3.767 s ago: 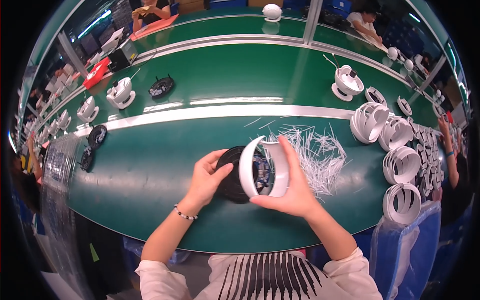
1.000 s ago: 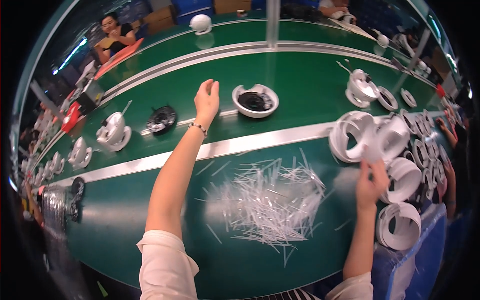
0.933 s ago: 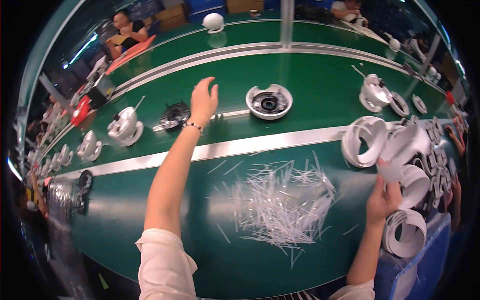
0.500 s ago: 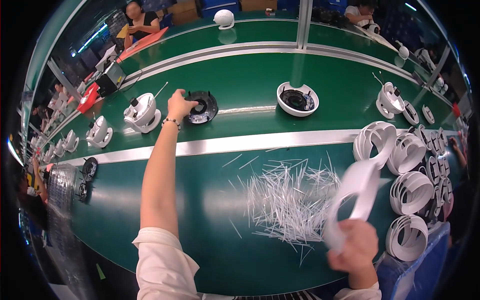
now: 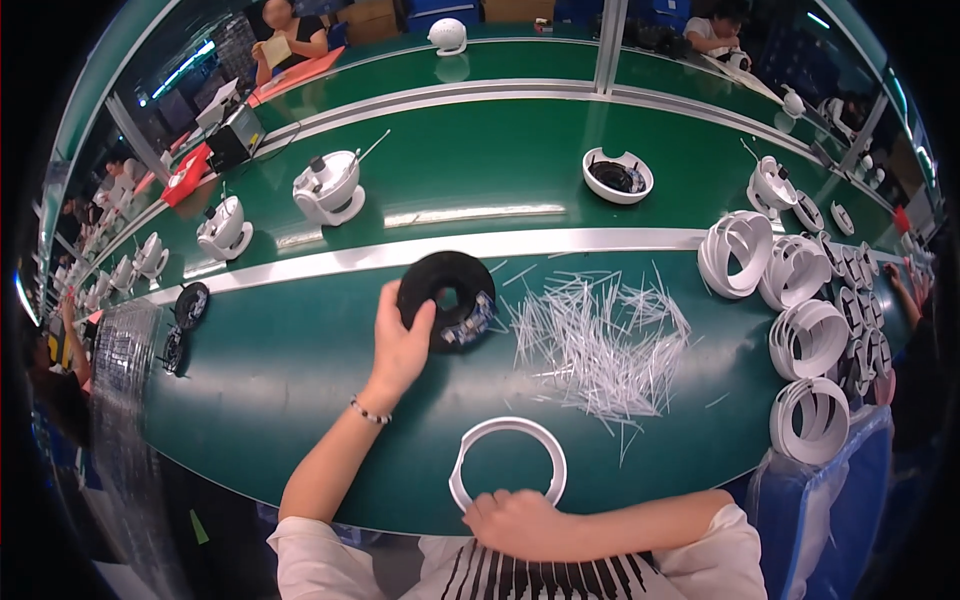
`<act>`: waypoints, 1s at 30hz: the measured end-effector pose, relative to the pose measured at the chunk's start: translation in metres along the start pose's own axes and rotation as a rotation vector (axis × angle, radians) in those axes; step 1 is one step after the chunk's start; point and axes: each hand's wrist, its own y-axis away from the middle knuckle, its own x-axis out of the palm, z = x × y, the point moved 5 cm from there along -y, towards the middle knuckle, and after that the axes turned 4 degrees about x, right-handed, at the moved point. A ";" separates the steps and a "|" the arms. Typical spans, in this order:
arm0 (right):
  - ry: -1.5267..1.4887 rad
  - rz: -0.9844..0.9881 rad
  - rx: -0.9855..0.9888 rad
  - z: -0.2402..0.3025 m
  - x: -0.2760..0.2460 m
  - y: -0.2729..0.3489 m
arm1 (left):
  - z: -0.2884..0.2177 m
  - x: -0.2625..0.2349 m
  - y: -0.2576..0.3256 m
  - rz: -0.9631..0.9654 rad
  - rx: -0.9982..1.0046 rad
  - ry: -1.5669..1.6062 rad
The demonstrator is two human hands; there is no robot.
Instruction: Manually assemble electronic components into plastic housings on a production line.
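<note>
My left hand (image 5: 402,335) grips a black ring-shaped part (image 5: 425,275) by its left edge, thumb on top, and holds it over the near table. Along that part's lower right lies a small circuit board (image 5: 468,322). By the table's front edge my right hand (image 5: 515,522) is closed on the near rim of a white plastic ring (image 5: 540,437); its fingertips are partly hidden. To the right of the black part spreads a pile of thin white strips (image 5: 600,345).
Stacked white rings (image 5: 808,340) and rows of black-and-white rings (image 5: 868,330) line the right side. Beyond a metal rail (image 5: 560,241), a green belt (image 5: 480,170) carries white housings (image 5: 330,185) and a white bowl (image 5: 617,195). Two black parts (image 5: 190,305) lie left. Other people sit around.
My left hand has lifted the black part off the belt and drawn it nearer. My right hand has brought the white ring leftward to the front edge. Housings on the left have shifted right.
</note>
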 end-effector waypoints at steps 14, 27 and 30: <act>-0.316 0.251 0.256 -0.055 -0.046 -0.028 | -0.013 -0.023 0.045 -0.129 -0.295 0.572; -0.978 -0.688 0.465 -0.094 -0.043 -0.050 | -0.038 0.004 0.075 0.607 -0.445 0.601; -0.808 -0.601 0.319 -0.086 -0.050 -0.053 | -0.044 -0.004 0.067 0.733 -0.639 1.012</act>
